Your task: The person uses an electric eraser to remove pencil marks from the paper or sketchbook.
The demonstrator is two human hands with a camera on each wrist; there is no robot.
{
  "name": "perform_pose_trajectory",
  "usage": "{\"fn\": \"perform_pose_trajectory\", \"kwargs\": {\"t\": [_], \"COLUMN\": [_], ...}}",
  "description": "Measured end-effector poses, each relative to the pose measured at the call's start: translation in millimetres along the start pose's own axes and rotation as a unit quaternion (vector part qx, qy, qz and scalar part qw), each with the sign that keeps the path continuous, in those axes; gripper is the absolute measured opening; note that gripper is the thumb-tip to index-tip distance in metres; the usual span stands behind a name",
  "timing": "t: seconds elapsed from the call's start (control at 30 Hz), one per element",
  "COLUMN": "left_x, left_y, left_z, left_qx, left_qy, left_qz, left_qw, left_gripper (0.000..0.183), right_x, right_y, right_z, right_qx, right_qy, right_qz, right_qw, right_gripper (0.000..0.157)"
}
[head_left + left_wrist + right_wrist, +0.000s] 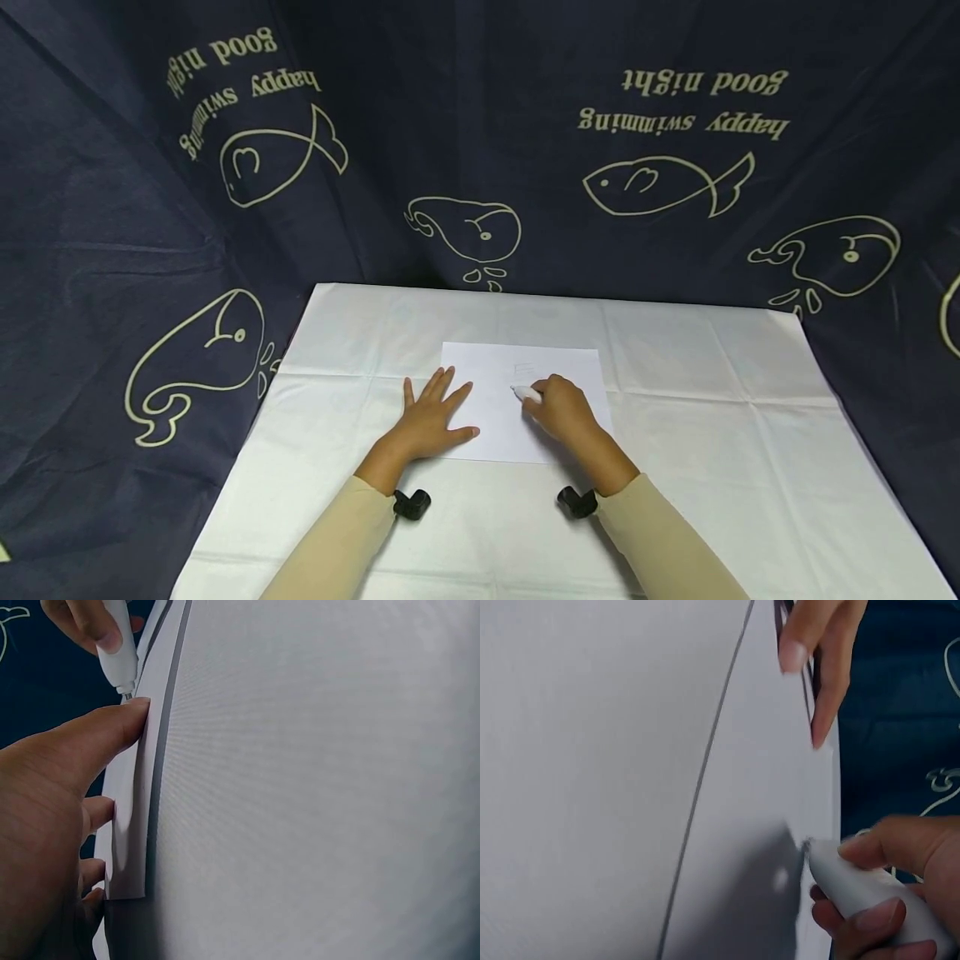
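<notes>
A white sheet of paper [487,446] lies on the white cloth, with faint thin lines [523,369] near its top middle. My left hand [426,423] rests on the sheet's left side, fingers spread and thumb pointing right. My right hand [566,408] grips a thick white pen-shaped tool [528,393], its tip pointing left, just below the lines. In the right wrist view the fingers and thumb curl round the tool's fat barrel [870,892], and the narrow tip is right at the paper. The left wrist view shows a small metal tip on the tool [120,656].
The white cloth [720,467] covers the table and has fold creases. Behind and beside it hangs a dark blue curtain [540,42] printed with fish, whales and lettering. A small black device [412,504] sits at each wrist, by the beige sleeves [667,542].
</notes>
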State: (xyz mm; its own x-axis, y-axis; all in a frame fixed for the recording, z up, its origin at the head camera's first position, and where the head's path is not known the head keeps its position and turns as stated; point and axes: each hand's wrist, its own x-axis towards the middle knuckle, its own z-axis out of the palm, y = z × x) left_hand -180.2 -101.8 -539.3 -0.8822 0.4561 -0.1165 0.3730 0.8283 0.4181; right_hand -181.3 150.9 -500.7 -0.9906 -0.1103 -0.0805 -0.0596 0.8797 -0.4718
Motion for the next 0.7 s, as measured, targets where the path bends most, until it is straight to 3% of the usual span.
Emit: {"fn": "perform_pose_trajectory", "kwargs": {"t": [0.2, 0.7], "left_x": [-0.2, 0.3], "left_y": [1.4, 0.2], "left_z": [-2.1, -2.0], "left_qx": [-0.005, 0.001], "left_qy": [-0.005, -0.003], "left_qz": [0.0, -0.001], "left_qw": [1.0, 1.0], "left_gripper": [0.08, 0.079], "right_x": [10, 17], "right_y": [9, 7], "right_z": [-2.6, 1.3], "right_qx": [0.003, -0.014], "right_qy": [0.027, 0.036], "right_qz": [0.004, -0.015], "right_qw": [1.0, 0.999], "right_gripper": [0.031, 0.032]}}
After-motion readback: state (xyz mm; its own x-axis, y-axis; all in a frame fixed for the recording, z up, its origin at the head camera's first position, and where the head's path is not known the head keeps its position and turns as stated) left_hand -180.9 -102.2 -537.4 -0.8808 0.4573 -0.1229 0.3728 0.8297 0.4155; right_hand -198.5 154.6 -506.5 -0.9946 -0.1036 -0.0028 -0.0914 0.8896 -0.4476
